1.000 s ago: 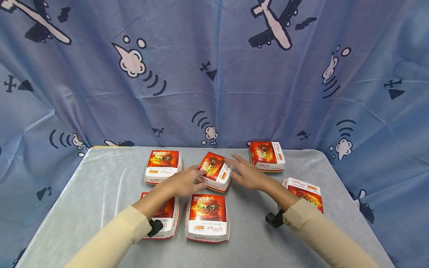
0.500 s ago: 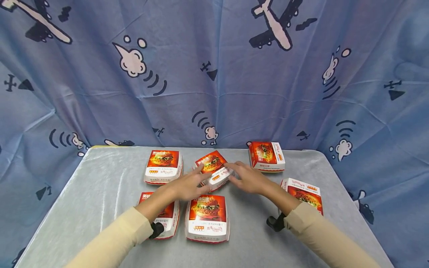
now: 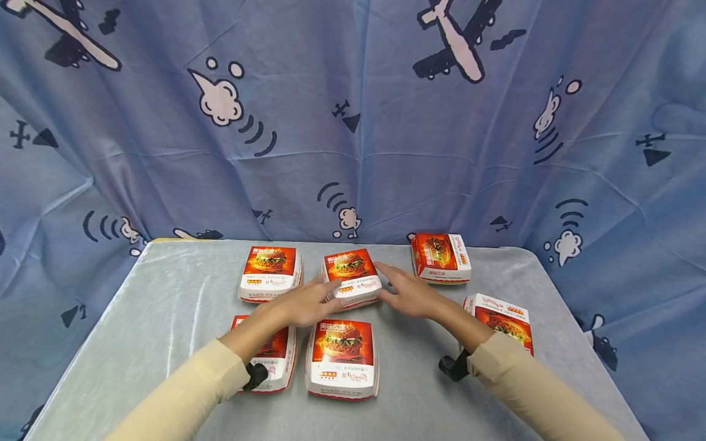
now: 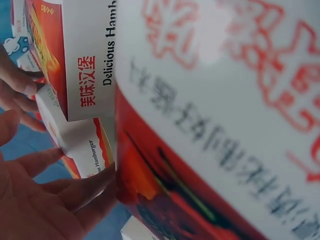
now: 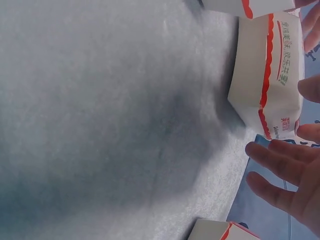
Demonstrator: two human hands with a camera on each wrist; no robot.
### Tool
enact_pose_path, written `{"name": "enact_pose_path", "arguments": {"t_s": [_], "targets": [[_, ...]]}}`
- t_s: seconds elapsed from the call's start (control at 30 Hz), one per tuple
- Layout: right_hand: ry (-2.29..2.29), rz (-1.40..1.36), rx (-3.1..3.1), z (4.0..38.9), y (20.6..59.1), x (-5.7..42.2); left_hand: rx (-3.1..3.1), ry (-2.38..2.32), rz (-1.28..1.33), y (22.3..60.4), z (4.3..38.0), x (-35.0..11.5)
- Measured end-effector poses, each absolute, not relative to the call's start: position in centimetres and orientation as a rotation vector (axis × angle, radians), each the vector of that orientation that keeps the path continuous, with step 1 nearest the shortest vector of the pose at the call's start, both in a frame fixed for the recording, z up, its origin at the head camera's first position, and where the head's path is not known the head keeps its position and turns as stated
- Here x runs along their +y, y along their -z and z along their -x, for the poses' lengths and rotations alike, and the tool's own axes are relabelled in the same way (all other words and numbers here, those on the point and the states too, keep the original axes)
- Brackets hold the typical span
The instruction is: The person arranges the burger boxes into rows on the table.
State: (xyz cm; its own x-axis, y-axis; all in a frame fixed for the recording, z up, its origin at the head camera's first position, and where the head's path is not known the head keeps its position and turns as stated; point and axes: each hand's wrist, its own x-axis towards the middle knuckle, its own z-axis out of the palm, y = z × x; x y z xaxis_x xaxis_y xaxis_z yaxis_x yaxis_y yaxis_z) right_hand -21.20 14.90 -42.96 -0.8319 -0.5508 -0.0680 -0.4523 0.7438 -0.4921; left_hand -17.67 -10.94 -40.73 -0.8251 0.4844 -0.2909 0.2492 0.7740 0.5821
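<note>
Between the two hands in the head view lies a red and white hamburger box (image 3: pixel 353 269), flat near the back middle of the table. My left hand (image 3: pixel 306 302) touches its left side and front left corner with extended fingers. On the opposite side, my right hand (image 3: pixel 410 294) has its thumb and index finger at the box's right edge. The right wrist view shows that right hand (image 5: pixel 300 175) with thumb and index finger against the white box (image 5: pixel 272 75), other fingers spread. Left fingers (image 4: pixel 55 160) reach a box side in the left wrist view.
Another burger box (image 3: pixel 269 272) stands left of the middle one. Two more, a front box (image 3: pixel 342 361) and a partly covered box (image 3: pixel 278 361), lie nearer. Right of the hands are a back box (image 3: pixel 441 257) and a box (image 3: pixel 504 321) under the right forearm. A blue curtain (image 3: pixel 353 122) hangs behind.
The middle box has turned between the hands, first anticlockwise, then partly back, and now sits nearly square to the table. Both hands shifted slightly with it; the other boxes stayed put.
</note>
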Motion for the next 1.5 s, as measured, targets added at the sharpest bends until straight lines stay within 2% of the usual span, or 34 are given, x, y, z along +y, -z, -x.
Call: {"name": "enact_pose_path", "arguments": {"t_s": [0.97, 1.5], "targets": [[0.787, 0.703, 2.578, 20.3, 43.3, 14.0, 2.470, -0.819, -0.539, 41.3, 17.2, -12.5], [0.799, 0.739, 2.574, 20.5, 43.3, 14.2, 2.502, -0.804, -0.540, 41.3, 17.2, -12.4]]}}
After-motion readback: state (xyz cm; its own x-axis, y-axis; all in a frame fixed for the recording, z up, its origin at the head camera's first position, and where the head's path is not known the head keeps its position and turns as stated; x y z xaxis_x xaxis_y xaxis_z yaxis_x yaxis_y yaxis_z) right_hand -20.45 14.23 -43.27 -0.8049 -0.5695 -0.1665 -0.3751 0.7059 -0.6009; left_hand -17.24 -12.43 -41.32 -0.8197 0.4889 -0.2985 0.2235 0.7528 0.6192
